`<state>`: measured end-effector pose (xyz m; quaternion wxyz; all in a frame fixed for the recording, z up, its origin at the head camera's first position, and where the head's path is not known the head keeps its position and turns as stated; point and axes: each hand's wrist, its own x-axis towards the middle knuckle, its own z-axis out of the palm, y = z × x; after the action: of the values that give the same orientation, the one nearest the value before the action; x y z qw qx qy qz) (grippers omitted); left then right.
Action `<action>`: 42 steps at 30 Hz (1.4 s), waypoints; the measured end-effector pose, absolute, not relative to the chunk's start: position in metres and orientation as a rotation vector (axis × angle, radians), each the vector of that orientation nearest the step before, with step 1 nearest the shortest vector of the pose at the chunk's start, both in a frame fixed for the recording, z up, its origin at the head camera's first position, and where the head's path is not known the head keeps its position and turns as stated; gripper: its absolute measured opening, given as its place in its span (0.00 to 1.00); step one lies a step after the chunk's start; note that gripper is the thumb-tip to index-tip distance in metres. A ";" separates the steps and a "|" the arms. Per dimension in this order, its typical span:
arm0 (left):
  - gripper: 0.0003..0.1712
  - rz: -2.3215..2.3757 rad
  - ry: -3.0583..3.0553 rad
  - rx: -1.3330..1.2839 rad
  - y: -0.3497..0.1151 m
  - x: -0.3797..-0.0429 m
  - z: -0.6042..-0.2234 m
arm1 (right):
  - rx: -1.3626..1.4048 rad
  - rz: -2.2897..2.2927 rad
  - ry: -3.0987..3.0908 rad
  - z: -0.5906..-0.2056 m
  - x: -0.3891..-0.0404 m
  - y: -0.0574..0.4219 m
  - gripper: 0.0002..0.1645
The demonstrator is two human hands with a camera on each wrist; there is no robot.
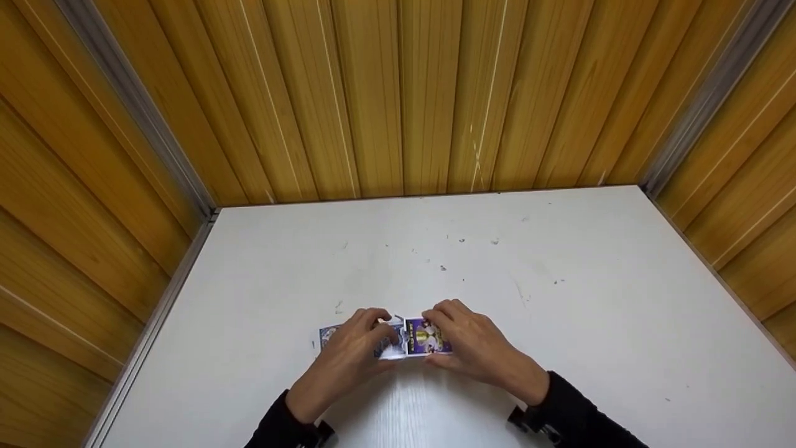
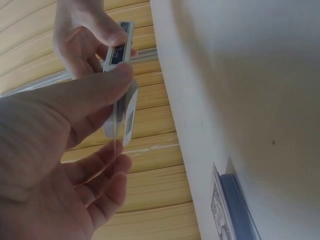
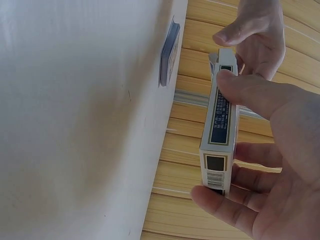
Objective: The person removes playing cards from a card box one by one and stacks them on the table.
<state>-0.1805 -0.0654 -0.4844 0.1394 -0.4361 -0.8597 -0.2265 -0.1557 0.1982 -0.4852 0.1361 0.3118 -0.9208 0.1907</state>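
In the head view my right hand [image 1: 479,342] holds a small purple and gold card box [image 1: 429,336], thumb along one side and fingers along the other. The right wrist view shows the box's white edge, dark printed panel and barcode end. My left hand [image 1: 351,345] is at the box's other end, thumb and curled fingers around blue patterned cards [image 1: 393,350] that meet the opening. A white flap [image 2: 131,112] stands out there. How far the cards reach inside is hidden. On the table, partly behind my left hand, lies a stack of blue cards [image 1: 328,336].
A white table [image 1: 280,261] with small dark marks and scuffs extends around both hands. Yellow wood-patterned panels [image 1: 429,93] border it at the back and sides, with grey metal posts [image 1: 143,118] at the corners.
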 end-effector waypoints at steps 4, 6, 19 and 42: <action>0.23 -0.583 -2.456 -1.272 -0.066 -0.181 -0.484 | 0.898 0.545 -2.666 -0.485 -0.156 0.200 0.41; 0.22 -0.561 -2.482 -1.269 -0.067 -0.183 -0.482 | 0.889 0.541 -2.668 -0.484 -0.157 0.201 0.41; 0.22 -0.695 -2.604 -1.118 -0.108 -0.197 -0.456 | 0.722 0.553 -2.669 -0.477 -0.164 0.212 0.42; 0.15 -0.764 -3.082 -0.830 -0.126 -0.213 -0.475 | 0.689 0.548 -2.627 -0.481 -0.167 0.218 0.41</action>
<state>-0.2131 -0.1264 -0.4753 -0.0701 -0.2522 -0.9368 -0.2322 -0.1670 0.2179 -0.4810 0.1843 0.2442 -0.9320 0.1942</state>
